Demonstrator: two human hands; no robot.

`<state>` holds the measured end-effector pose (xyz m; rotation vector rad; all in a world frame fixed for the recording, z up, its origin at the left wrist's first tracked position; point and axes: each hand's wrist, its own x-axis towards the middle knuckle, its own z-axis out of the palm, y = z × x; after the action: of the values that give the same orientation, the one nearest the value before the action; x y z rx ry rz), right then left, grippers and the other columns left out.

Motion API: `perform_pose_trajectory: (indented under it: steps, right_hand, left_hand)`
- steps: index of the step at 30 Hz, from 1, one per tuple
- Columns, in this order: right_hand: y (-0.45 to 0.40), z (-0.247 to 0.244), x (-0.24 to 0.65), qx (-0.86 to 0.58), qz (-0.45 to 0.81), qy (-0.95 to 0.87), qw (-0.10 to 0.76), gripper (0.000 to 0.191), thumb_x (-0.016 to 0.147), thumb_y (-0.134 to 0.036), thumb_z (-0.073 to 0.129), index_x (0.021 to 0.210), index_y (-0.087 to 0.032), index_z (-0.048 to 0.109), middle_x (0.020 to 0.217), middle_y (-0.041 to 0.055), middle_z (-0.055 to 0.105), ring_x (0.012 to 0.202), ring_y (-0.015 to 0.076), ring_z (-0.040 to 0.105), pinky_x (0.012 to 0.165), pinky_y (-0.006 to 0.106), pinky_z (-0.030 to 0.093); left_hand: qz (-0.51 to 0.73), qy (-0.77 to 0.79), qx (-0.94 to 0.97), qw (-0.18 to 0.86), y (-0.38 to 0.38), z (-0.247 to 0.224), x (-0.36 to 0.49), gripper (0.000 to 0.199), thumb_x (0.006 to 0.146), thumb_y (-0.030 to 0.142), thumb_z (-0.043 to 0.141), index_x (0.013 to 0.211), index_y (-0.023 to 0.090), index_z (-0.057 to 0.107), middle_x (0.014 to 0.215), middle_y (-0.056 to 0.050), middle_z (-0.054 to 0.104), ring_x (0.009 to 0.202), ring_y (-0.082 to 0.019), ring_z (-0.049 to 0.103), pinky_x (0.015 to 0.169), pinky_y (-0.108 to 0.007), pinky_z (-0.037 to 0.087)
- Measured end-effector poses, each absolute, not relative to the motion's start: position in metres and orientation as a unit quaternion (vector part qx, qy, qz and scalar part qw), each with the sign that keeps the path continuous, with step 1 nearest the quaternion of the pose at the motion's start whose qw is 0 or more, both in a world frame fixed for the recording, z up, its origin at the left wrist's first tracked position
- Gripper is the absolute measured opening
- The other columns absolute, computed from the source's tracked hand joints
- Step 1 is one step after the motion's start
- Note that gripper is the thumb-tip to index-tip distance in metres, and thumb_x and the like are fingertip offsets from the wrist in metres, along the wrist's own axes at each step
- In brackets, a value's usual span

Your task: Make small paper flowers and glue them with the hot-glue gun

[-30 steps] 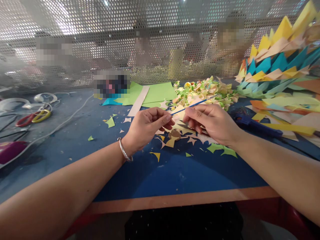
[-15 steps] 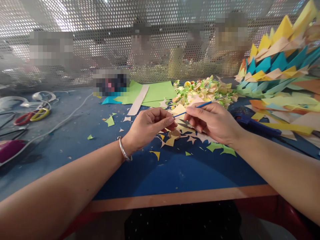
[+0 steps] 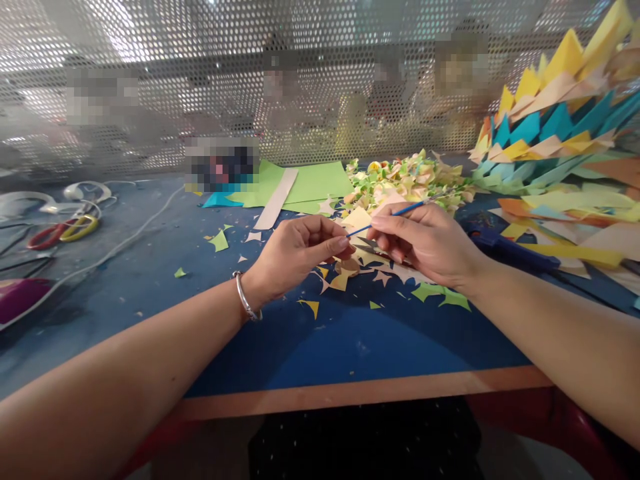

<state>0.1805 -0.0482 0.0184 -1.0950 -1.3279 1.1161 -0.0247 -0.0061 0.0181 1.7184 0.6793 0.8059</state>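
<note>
A thin blue stick (image 3: pixel 361 229) runs at a slant between my two hands over the table. My right hand (image 3: pixel 417 237) grips it between thumb and fingers, and its upper end sticks out above the knuckles. At the lower end, the thumb and forefinger of my left hand (image 3: pixel 307 250) are pinched together on the tip; whether they also hold a bit of paper is hidden. Open scissor blades (image 3: pixel 373 248) show below my right hand, their handles out of sight. Around them lie cut paper scraps (image 3: pixel 383 277) and a small tan round piece (image 3: pixel 349 267).
Behind my hands are green sheets (image 3: pixel 320 181), a pale paper strip (image 3: pixel 277 200) and a heap of small paper pieces (image 3: pixel 410 179). A blue glue gun (image 3: pixel 510 250) and a layered paper model (image 3: pixel 555 127) stand right. Scissors (image 3: pixel 65 232) and a white cable (image 3: pixel 120 252) lie left.
Both hands keep their hold on the blue stick in almost the same place. The whole view has shifted very slightly.
</note>
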Motion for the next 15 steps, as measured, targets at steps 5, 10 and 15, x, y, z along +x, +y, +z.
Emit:
perform_pose_trajectory:
  steps: [5, 10, 15]
  right_hand:
    - [-0.0474, 0.0164, 0.1823, -0.454, 0.466, -0.556, 0.517, 0.022, 0.085, -0.032, 0.072, 0.068, -0.018, 0.07, 0.055, -0.0012, 0.058, 0.042, 0.006, 0.048, 0.038, 0.021, 0.03]
    - [-0.0481, 0.0162, 0.1824, -0.454, 0.478, -0.553, 0.51, 0.02, 0.085, -0.031, 0.072, 0.07, -0.018, 0.071, 0.056, -0.0014, 0.059, 0.043, 0.0057, 0.049, 0.038, 0.021, 0.03]
    - [-0.0485, 0.0176, 0.1815, -0.436, 0.489, -0.546, 0.522, 0.026, 0.088, -0.033, 0.07, 0.068, -0.017, 0.073, 0.055, -0.0009, 0.059, 0.042, 0.0048, 0.048, 0.037, 0.019, 0.031]
  left_hand:
    - [0.333, 0.284, 0.713, 0.548, -0.0097, 0.0197, -0.0247, 0.01, 0.086, 0.024, 0.068, 0.087, 0.016, 0.064, 0.087, -0.007, 0.077, 0.084, -0.017, 0.075, 0.078, -0.028, 0.058]
    - [0.329, 0.295, 0.688, 0.576, -0.0102, 0.0201, -0.0255, 0.011, 0.085, 0.025, 0.07, 0.087, 0.015, 0.065, 0.092, -0.009, 0.078, 0.086, -0.018, 0.075, 0.077, -0.027, 0.058]
    - [0.33, 0.285, 0.646, 0.627, -0.0081, 0.02, -0.027, 0.01, 0.083, 0.021, 0.072, 0.082, 0.014, 0.065, 0.085, -0.006, 0.078, 0.081, -0.016, 0.076, 0.073, -0.024, 0.057]
